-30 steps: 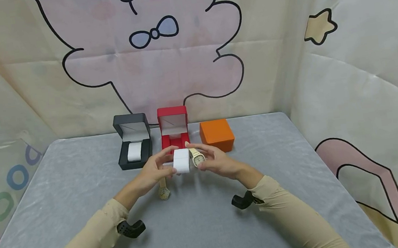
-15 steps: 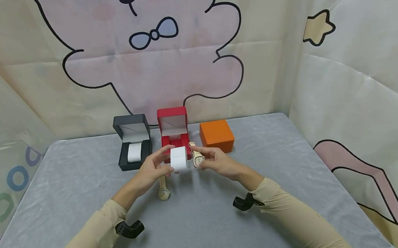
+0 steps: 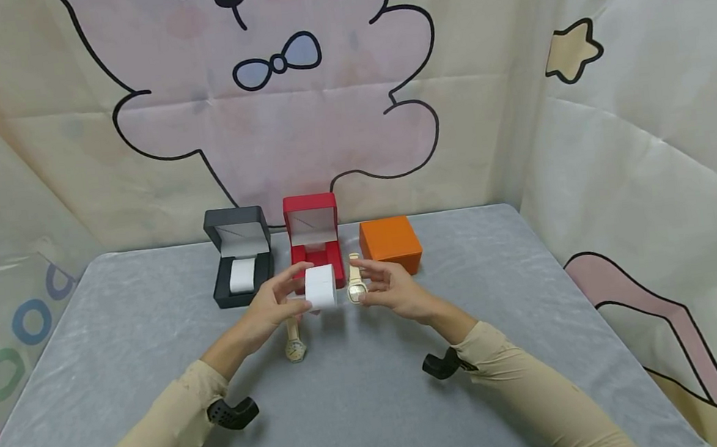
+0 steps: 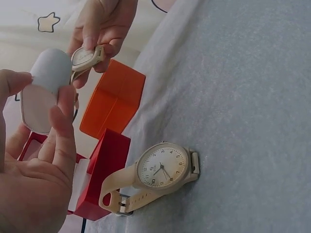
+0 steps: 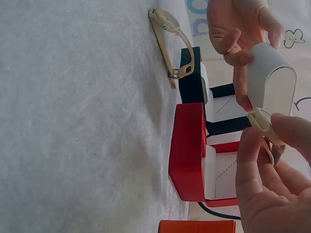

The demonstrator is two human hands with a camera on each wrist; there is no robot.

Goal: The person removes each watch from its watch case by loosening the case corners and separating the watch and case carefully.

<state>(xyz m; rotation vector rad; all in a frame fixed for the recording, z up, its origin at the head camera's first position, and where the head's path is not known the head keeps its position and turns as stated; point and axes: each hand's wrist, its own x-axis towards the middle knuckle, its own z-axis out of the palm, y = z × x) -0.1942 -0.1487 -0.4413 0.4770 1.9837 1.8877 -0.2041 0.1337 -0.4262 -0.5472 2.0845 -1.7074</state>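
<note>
My left hand [image 3: 272, 303] holds a white watch cushion [image 3: 320, 287] by its sides between thumb and fingers, above the table. Just to its right, my right hand [image 3: 399, 291] pinches a cream wristwatch [image 3: 357, 291] by its case. In the right wrist view that wristwatch [image 5: 265, 127] is beside the end of the cushion [image 5: 269, 77], its strap hanging behind the fingers. A second cream watch [image 4: 163, 167], with a round numbered dial and its strap buckled into a loop, lies on the table below my left hand.
An open dark grey watch box [image 3: 222, 283] with a white cushion inside stands at the back left. Beside it is an open red box [image 3: 309, 203], partly behind my hands. A closed orange box [image 3: 391, 242] stands to the right. A grey cloth [image 3: 367, 414] covers the table.
The cushion in my left hand has shifted slightly left. The watch in my right hand has turned more upright, and the gap between watch and cushion is a little wider.
</note>
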